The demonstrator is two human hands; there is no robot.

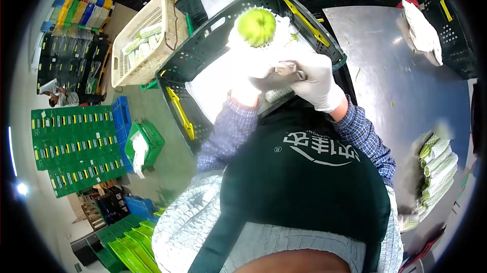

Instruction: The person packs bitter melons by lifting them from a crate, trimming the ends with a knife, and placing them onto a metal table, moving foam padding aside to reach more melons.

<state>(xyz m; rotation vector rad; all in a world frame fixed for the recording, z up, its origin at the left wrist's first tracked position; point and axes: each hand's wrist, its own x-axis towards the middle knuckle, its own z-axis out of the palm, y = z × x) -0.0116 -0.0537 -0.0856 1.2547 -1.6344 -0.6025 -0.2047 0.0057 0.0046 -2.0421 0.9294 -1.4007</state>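
Observation:
My left hand (253,72), washed out by glare, is below a pale green ribbed gourd (256,27) in white foam netting, with its fingers around the netted part. My right hand (317,82), in a white glove, is closed on a greyish blade-like tool (284,73) with a dark hole near its end. The tool reaches across to my left hand; I cannot tell exactly what it is. Both hands are over a dark green crate (190,62) with yellow handles and a white liner. Another netted gourd (276,94) lies partly hidden below the hands.
On my right, netted gourds (439,169) lie in a row on a metal table (378,88), with a white bag (422,32) at its back. A beige basket (119,67) of netted gourds stands left. Green crates (76,146) are stacked farther left, near a person (66,99).

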